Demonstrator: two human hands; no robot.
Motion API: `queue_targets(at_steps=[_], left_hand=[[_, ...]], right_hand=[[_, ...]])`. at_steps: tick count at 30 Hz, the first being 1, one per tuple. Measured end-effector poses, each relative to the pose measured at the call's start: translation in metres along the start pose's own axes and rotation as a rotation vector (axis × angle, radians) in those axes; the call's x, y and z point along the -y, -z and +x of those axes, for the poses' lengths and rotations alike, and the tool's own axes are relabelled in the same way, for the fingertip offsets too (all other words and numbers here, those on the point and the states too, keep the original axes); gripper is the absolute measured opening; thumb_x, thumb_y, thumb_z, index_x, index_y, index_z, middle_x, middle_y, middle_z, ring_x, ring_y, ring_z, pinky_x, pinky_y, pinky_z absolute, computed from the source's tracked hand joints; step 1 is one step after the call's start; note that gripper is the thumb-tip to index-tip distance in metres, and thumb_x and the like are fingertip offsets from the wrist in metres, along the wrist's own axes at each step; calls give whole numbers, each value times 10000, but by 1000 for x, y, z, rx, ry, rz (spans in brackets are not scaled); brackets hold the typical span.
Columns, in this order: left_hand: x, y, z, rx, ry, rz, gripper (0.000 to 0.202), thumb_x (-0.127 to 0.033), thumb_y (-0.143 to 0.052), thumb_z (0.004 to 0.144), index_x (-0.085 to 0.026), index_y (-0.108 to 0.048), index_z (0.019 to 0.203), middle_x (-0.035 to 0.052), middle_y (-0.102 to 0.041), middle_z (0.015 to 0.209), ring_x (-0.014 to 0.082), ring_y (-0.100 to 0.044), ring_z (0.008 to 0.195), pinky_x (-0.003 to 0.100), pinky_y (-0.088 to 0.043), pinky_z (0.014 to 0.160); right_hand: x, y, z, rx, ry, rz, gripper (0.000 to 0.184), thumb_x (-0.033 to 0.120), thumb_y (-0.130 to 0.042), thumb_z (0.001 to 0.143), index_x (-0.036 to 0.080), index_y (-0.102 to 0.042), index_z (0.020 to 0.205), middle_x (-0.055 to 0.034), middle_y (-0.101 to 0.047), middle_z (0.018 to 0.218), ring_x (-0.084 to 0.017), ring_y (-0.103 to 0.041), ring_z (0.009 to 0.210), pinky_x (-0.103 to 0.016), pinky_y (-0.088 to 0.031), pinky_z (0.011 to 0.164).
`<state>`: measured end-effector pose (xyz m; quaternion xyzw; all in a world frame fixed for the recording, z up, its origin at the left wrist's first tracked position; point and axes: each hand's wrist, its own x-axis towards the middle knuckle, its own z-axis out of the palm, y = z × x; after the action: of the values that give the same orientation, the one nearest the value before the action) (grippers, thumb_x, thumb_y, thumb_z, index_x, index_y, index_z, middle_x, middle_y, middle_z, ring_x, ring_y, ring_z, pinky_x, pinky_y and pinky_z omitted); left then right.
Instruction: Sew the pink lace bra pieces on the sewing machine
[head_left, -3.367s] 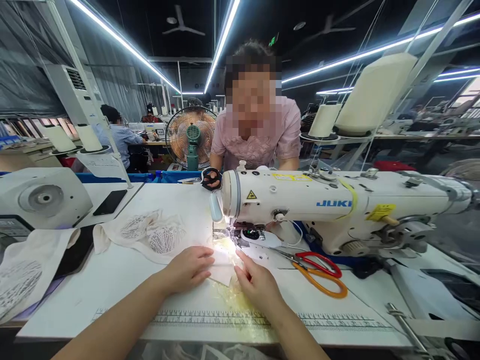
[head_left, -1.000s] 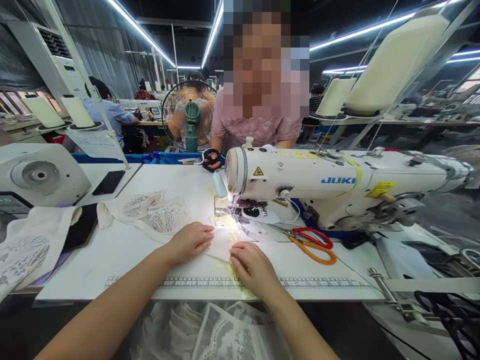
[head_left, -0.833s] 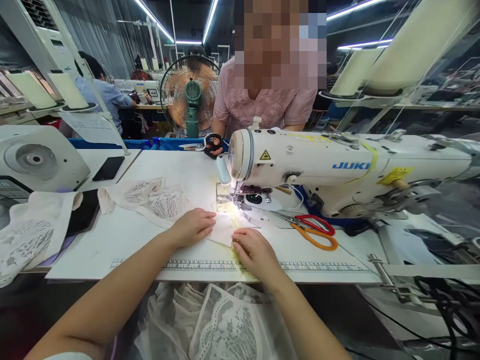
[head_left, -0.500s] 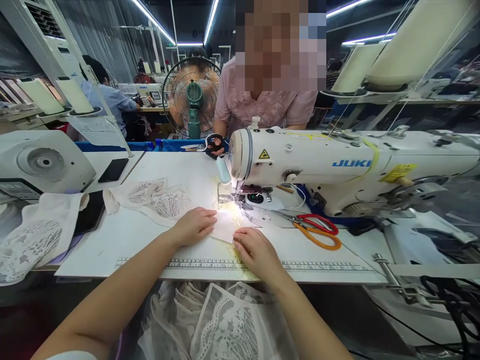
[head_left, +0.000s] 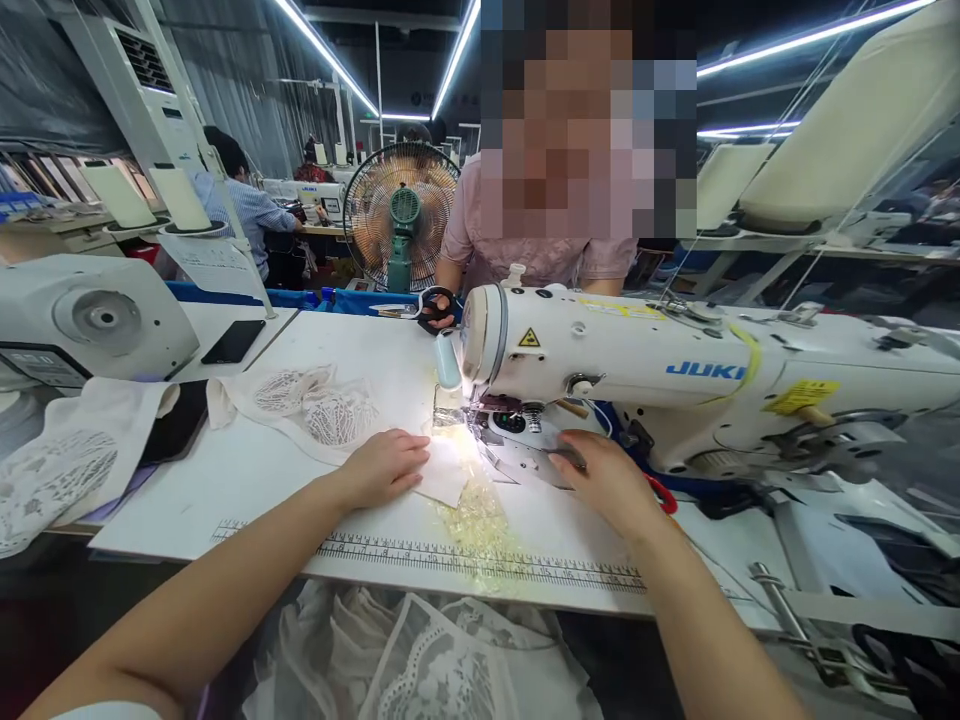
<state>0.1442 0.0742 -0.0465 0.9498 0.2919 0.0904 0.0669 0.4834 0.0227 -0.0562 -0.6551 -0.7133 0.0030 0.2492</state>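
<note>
My left hand (head_left: 386,468) lies flat with fingers stretched on a pale fabric piece (head_left: 442,480), which runs under the lit needle area of the white sewing machine (head_left: 630,345). My right hand (head_left: 609,485) is to the right of the needle plate, its thumb and fingers closed round the dark blades of a pair of scissors (head_left: 661,493). Of their handles only a bit of red shows; my hand covers the rest. A light lace bra piece (head_left: 326,408) rests left of my left hand. Below the fabric, yellowish clear tape (head_left: 480,520) covers the tabletop.
A printed ruler (head_left: 555,568) runs along the table's front edge, with lace pieces (head_left: 442,660) hanging below. At left are a phone (head_left: 234,342), another machine (head_left: 97,315) and more lace (head_left: 67,470). Opposite stands a person (head_left: 540,255), a hand holding black-handled scissors (head_left: 433,308). Behind is a fan (head_left: 403,210).
My right hand has let go of the fabric's edge and moved right onto the scissors. My left hand stays on the fabric. The view has tipped up slightly.
</note>
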Motion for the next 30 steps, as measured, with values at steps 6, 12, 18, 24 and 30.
queue_targets(at_steps=[6,12,18,24,30], left_hand=[[2,-1,-1,54,24,-15,315,-262,-499,894,-188,-580,1189,68,-519,1377,260,-494,1192,422,-405,986],[1,-2,0,63,23,6,318,-269,-495,893,-196,-578,1191,65,-511,1387,262,-495,1197,421,-401,990],[1,0,1,56,33,-7,321,-275,-473,901,-203,-571,1198,56,-516,1382,259,-492,1196,418,-405,984],[6,-3,3,61,4,1,333,-312,-430,920,-217,-568,1208,55,-522,1373,250,-504,1176,414,-406,982],[8,10,17,60,-32,48,366,-350,-398,943,-171,-548,1225,63,-530,1355,229,-494,1177,434,-384,1008]], right_hand=[[-23,-10,41,192,-29,-104,501,356,-678,720,137,-618,1166,-163,-636,1204,-318,-591,1108,-391,-475,892],[-22,-23,50,235,-33,-177,460,382,-657,756,169,-613,1162,-131,-655,1174,-290,-613,1059,-346,-477,826],[-20,-25,50,186,-96,-266,419,420,-597,794,133,-627,1098,-164,-668,1086,-312,-623,987,-372,-476,769],[4,-26,46,60,-144,-331,345,390,-582,829,103,-632,1014,-194,-645,1048,-333,-585,1030,-419,-465,836],[22,-13,62,64,-10,-267,431,417,-598,845,49,-630,1068,-176,-476,1363,-365,-363,1303,-467,-292,1030]])
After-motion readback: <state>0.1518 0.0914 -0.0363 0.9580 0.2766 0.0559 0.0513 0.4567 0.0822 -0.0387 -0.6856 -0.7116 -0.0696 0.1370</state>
